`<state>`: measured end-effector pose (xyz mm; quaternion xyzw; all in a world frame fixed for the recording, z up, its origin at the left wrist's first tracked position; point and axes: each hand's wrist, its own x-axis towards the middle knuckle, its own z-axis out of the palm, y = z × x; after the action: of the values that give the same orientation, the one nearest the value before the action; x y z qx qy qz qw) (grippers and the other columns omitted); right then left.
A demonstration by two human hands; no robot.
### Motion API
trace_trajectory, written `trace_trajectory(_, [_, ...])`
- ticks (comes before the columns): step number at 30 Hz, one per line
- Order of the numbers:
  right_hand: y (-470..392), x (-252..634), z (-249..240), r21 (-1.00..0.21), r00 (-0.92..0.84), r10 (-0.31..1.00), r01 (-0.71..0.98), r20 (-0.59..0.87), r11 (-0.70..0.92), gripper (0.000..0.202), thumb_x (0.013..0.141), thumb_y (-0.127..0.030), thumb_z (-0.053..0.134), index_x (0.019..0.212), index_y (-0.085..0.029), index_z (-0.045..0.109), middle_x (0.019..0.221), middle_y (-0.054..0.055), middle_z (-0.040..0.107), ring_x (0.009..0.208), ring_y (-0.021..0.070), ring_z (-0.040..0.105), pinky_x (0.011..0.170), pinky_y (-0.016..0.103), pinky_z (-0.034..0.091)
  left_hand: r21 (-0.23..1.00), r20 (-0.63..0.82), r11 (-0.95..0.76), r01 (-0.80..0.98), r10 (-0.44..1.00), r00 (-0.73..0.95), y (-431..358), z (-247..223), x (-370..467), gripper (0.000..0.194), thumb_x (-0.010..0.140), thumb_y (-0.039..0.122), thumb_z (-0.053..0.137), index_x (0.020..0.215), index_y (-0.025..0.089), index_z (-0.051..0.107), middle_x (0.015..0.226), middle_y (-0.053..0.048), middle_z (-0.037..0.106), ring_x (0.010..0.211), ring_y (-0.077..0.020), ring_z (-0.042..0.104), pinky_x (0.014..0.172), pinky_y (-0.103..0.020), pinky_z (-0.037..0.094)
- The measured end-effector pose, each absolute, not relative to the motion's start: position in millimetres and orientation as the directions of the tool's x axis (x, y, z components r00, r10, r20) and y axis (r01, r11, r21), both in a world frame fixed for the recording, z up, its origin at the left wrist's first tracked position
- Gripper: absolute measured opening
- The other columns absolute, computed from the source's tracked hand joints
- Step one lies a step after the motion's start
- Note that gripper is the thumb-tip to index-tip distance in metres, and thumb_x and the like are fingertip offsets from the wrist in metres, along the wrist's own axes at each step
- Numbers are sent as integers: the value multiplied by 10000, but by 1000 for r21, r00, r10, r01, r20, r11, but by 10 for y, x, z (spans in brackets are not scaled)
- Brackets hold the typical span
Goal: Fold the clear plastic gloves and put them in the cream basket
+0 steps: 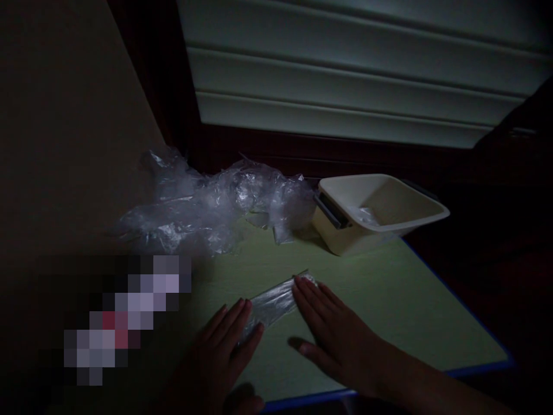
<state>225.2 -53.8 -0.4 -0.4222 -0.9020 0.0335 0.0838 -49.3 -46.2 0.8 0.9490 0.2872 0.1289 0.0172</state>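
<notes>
A folded strip of clear plastic film (pixel 274 301), perhaps a flattened bag, lies slantwise on the pale green table top (pixel 380 300). On its near left end rests my left hand (pixel 224 346), fingers stretched out and lying flat. The fingertips of my right hand (pixel 326 328) press on the far right end, with the thumb held apart. Neither hand grips the film; both lie on top of it. Behind the strip spreads a heap of crumpled clear plastic (pixel 246 190).
A cream plastic bin (pixel 384 225) with dark handles stands at the back right, some clear plastic inside it. The table has a blue edge (pixel 470 323). Slatted white panels (pixel 337 75) rise behind. A blurred-out patch covers the left side. The light is dim.
</notes>
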Motion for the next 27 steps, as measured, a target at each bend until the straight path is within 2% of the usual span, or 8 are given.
trace_trajectory(3, [-495,2409,-11,-123,-609,783,774,122,621,640,983,-344,373,1496,-54,124,1516,222,246,1424,297,143,1108,554,252,85,226,-830,551,555,801,-468,45,-476,713,829,417,619,1411,106,349,1479,-168,356,1360,-322,320,1075,-483,356])
trace_trajectory(7, [-371,2454,52,-176,-614,783,763,102,622,576,987,-347,364,1467,-52,241,1491,233,312,1411,292,219,1087,574,283,76,219,-830,553,555,803,-492,86,-476,718,787,437,661,1361,81,416,1467,-172,376,1358,-325,316,1085,-480,342])
trace_trajectory(13, [-113,2306,289,-327,-527,800,731,288,599,321,939,-200,453,1221,-112,580,1246,192,598,1121,254,595,907,415,530,2,233,-807,590,574,785,-517,40,-410,729,770,547,627,1360,154,455,1417,-176,434,1315,-376,348,1015,-541,381])
trace_trajectory(16, [-131,2188,299,-223,-637,700,668,322,710,258,919,-147,490,1129,-118,636,980,137,706,838,224,681,716,366,588,-75,280,-809,582,543,792,-517,-31,-304,778,769,669,552,1341,148,478,1300,-185,535,1210,-383,447,941,-525,431])
trace_trajectory(19, [-214,2113,208,-107,-725,607,609,325,786,215,905,-118,524,1071,-115,661,959,124,723,841,231,688,732,375,590,-137,408,-823,552,461,788,-528,-52,-212,781,829,736,385,1279,114,527,1128,-185,624,1038,-352,547,853,-512,460])
trace_trajectory(21, [-246,2124,142,-84,-748,578,586,327,806,211,904,-105,528,1065,-112,664,1059,127,712,955,237,675,841,383,568,-129,471,-843,522,412,780,-539,-8,-188,699,907,670,305,1237,104,549,1053,-160,654,966,-314,577,828,-483,472])
trace_trajectory(24, [-206,2232,96,-126,-778,563,551,281,825,263,890,-73,528,1127,-100,639,1179,121,675,1116,239,614,973,389,501,-2,398,-852,523,479,782,-520,93,-185,342,1012,294,310,1125,149,598,1048,-72,677,972,-218,602,859,-365,484])
trace_trajectory(27, [-78,2370,103,-216,-805,566,529,178,820,425,831,13,496,1223,-128,585,1279,86,621,1245,230,514,1047,444,425,-48,519,-862,505,411,750,-421,149,-135,374,984,61,262,1002,133,629,987,-50,703,948,-193,616,863,-340,480])
